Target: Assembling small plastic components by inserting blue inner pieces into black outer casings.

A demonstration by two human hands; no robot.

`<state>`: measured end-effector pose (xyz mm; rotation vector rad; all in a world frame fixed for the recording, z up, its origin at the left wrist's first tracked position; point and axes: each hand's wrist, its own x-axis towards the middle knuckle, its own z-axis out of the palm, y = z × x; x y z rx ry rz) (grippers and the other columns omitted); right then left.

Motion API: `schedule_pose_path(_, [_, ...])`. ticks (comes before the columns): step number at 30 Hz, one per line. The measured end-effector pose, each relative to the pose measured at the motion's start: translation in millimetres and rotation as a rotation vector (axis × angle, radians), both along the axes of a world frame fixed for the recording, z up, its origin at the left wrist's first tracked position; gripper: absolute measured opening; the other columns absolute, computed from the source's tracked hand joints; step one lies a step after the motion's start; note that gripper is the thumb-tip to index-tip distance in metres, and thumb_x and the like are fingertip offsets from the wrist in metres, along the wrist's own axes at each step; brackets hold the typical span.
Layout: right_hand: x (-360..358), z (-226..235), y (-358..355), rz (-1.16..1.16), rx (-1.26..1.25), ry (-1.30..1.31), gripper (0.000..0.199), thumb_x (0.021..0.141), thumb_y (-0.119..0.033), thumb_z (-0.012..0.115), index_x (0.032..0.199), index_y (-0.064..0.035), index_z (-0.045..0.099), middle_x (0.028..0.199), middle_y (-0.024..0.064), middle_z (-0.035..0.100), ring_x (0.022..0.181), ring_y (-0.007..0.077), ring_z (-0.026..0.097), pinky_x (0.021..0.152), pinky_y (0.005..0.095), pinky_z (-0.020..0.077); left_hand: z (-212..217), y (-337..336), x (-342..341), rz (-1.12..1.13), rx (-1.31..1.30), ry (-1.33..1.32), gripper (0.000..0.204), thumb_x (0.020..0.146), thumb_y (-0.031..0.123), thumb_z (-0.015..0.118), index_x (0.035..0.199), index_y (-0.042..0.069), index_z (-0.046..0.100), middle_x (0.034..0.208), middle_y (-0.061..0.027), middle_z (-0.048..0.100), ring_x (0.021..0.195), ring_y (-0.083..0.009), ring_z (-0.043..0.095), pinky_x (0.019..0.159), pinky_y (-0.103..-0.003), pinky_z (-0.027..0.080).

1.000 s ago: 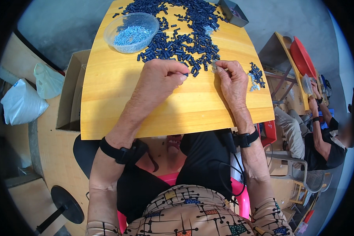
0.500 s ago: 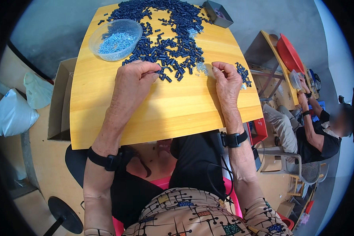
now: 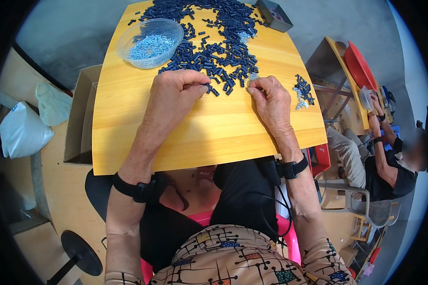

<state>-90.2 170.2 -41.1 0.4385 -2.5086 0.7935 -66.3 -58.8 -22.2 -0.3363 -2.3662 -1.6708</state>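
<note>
- Head view: my left hand (image 3: 176, 92) is pinched narrow on one small dark blue plastic piece (image 3: 205, 85) at the near edge of the big pile of dark blue pieces (image 3: 223, 42), which spreads over the far half of the yellow wooden table (image 3: 209, 137).
- My right hand (image 3: 271, 97) is curled, thumb and forefinger closed at the pile's near right edge; something small and pale seems to sit between them, but I cannot tell what.
- A clear plastic bowl (image 3: 150, 42) of small silvery metal parts stands far left, just beside the pile.
- A small heap of assembled-looking pieces (image 3: 303, 91), dark with silvery bits, lies near the table's right edge, apart from the pile.
- Judging by the sizes, that heap is tiny against the pile, so I reckon little is done and most remains.
- A grey tray (image 3: 273, 14) sits at the far right corner, touching the pile's edge.
- An open cardboard box (image 3: 81, 118) stands left of the table, white bags (image 3: 24, 133) beyond it.
- Another person (image 3: 385, 161) sits working at a table to the right.
</note>
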Motion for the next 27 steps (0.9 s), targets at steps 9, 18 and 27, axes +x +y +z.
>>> schedule_pose_path(9, [2,1,-2,0.045,-0.062,0.048,0.007,0.077,-0.006,0.065,0.077,-0.004,0.059,0.073,0.0104,0.059,0.066,0.028,0.059,0.059,0.0344,0.0467,-4,-5,-2,-0.041,0.187,-0.079,0.014,0.076,0.002,0.064,0.089,-0.004,0.067,0.068,-0.0055,0.064,0.06,-0.007,0.057,0.056,-0.021,0.046])
schedule_pose_path(18, [11,-3,-3,0.127,-0.332,-0.098,0.004,0.082,-0.002,0.061,0.085,-0.0002,0.059,0.075,0.0057,0.061,0.063,0.0144,0.056,0.061,0.0254,0.0462,4,-6,0,-0.091,0.279,-0.133,0.014,0.077,0.003,0.065,0.089,-0.004,0.067,0.067,-0.0036,0.062,0.061,-0.0061,0.056,0.056,-0.02,0.046])
schedule_pose_path(27, [48,43,-24,0.285,-1.088,-0.616,0.013,0.087,-0.006,0.058,0.098,-0.0012,0.064,0.079,0.0036,0.064,0.06,0.0046,0.052,0.053,0.017,0.0407,29,-4,14,-0.216,0.412,-0.137,0.015,0.08,0.002,0.064,0.095,-0.002,0.066,0.075,-0.0049,0.065,0.066,-0.0085,0.061,0.063,-0.02,0.051])
